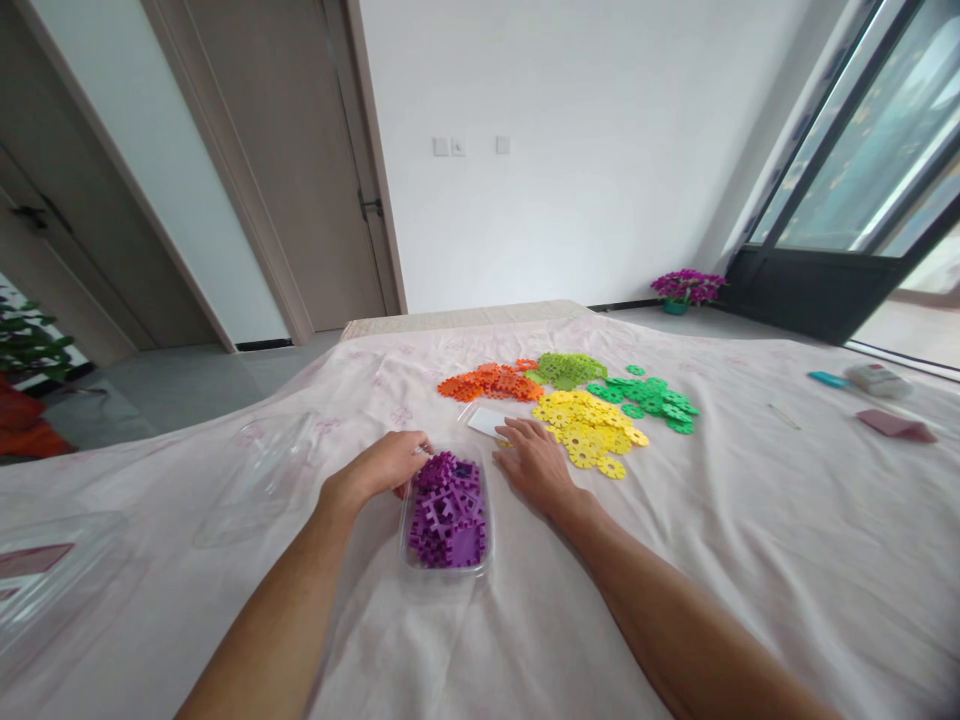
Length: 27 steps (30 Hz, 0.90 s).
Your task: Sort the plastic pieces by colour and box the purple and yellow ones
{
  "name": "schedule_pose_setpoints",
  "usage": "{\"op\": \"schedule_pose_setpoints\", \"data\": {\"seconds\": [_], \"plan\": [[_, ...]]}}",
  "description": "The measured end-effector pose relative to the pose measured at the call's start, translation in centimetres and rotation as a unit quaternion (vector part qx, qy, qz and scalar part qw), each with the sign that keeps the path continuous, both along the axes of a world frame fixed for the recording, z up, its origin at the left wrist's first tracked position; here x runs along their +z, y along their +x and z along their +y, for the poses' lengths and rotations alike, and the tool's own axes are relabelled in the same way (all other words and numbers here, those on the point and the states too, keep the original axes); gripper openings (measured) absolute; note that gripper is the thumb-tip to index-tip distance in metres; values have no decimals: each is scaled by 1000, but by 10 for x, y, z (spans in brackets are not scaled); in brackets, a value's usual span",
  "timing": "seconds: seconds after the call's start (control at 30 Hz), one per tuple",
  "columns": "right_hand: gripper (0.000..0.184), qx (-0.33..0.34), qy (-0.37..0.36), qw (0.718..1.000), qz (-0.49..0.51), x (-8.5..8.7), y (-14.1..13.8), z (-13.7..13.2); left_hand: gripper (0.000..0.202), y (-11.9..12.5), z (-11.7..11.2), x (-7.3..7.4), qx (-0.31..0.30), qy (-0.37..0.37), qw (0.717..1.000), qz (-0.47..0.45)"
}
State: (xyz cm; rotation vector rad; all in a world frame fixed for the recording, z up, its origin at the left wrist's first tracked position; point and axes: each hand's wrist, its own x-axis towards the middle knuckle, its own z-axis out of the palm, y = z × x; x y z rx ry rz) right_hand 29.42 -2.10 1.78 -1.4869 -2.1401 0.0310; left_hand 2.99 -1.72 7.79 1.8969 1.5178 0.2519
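Observation:
A small clear plastic box point(407, 548) on the pink bedsheet holds several purple interlocking pieces point(448, 510). My left hand point(386, 462) rests at the box's far left corner, fingers curled against the purple pieces; whether they grip one is hidden. My right hand point(534, 458) lies flat and open on the sheet just right of the box, fingertips at a white card point(487, 420). Beyond lie piles of yellow point(589, 425), orange point(491, 383), light green point(568, 369) and dark green pieces point(652, 396).
A clear lid point(262, 475) lies left of the box, and another clear container point(52, 575) sits at the far left edge. At the right of the bed are a teal item point(829, 379), a white packet point(877, 379) and a dark red card point(892, 425).

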Motion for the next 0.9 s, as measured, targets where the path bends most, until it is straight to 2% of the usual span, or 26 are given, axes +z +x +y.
{"op": "schedule_pose_setpoints", "data": {"seconds": [0.07, 0.1, 0.23, 0.43, 0.57, 0.7, 0.9], "plan": [[47, -24, -29, 998, -45, 2, -2, -3, 30, 1, 2, -2, 24, 18, 1000, 1], [48, -33, -38, 997, -59, 3, -3, -4, 30, 1, 3, -3, 34, 31, 999, 5], [34, -36, -45, 994, -93, 6, -5, -4, 27, 2, 5, -4, 47, 78, 996, 9], [27, -36, -17, 992, -122, 7, -1, -1, 27, 3, 9, -13, 74, 111, 991, -19], [27, -56, 35, 990, -125, 6, 4, 1, 26, 5, 12, -18, 67, 155, 986, -9], [26, -76, 120, 987, -72, 6, 10, 3, 26, 8, 13, -22, 76, 196, 978, 6], [25, -99, 235, 963, 92, 8, 19, 6, 25, 9, 19, -36, 97, 217, 970, -42]]}}
